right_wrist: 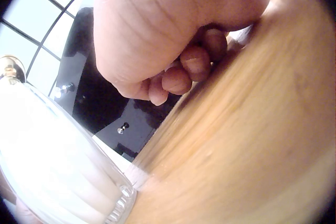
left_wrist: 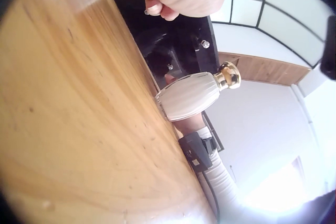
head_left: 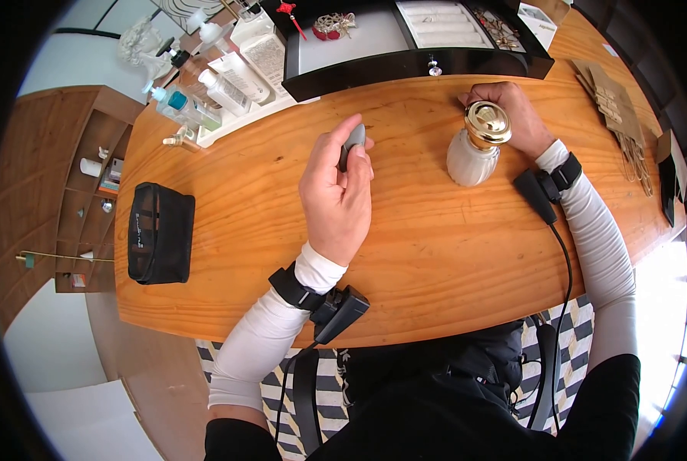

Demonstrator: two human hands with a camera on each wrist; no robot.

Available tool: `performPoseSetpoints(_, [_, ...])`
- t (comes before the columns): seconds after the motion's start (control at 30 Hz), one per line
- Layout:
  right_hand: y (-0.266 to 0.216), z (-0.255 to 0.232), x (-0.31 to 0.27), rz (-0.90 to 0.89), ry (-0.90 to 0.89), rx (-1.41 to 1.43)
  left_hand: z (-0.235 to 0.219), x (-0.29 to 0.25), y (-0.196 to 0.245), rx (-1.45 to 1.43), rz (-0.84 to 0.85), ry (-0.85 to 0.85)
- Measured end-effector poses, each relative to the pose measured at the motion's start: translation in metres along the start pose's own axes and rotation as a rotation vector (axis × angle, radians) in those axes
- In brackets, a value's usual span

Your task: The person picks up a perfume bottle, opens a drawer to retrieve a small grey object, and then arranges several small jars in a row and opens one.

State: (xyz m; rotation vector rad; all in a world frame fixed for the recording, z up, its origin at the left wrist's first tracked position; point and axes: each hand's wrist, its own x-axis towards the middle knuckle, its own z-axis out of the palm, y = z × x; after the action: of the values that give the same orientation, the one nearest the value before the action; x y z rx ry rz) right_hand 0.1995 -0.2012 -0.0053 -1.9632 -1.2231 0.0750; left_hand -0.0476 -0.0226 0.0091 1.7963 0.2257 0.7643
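One wooden tabletop (head_left: 405, 253), orange-brown, smooth, with a visible long grain.

Left hand (head_left: 337, 192): raised over the middle of the table, thumb and fingers pinching one small grey object (head_left: 352, 143). The object is smooth, matte and oval; its long axis runs away from the person, tip pointing toward the black case (head_left: 416, 61) at the far edge. It is clear of the wood.

Right hand (head_left: 512, 115): fingers curled in toward the palm, knuckles resting on the table just behind one bottle (head_left: 472, 157). From the right wrist view the curled fingers (right_wrist: 181, 77) hold nothing visible. Whether the hand touches the bottle cannot be told.

Bottle: one, white, ribbed glass, bulbous body, topped by a round polished gold cap (head_left: 488, 123). It stands upright on the wood, well apart from the left hand.

Black case: glossy, open, two small metal knobs showing in the left wrist view.

Left of the table: one black mesh pouch (head_left: 159, 232), rectangular and soft. Far left corner: a cluster of plastic bottles (head_left: 205, 92), count uncertain.
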Motion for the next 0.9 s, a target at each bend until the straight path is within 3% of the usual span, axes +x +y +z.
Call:
performPoseSetpoints(0.13, [-0.0021,-0.0042,0.001,0.069,-0.052,-0.018,0.0014,0.0002,-0.0006,-0.036,-0.017,0.017])
performPoseSetpoints(0.9, [0.002,-0.0012,0.0014,0.053,-0.026,-0.005,-0.0054,0.002,-0.0046,-0.09,-0.019,-0.034])
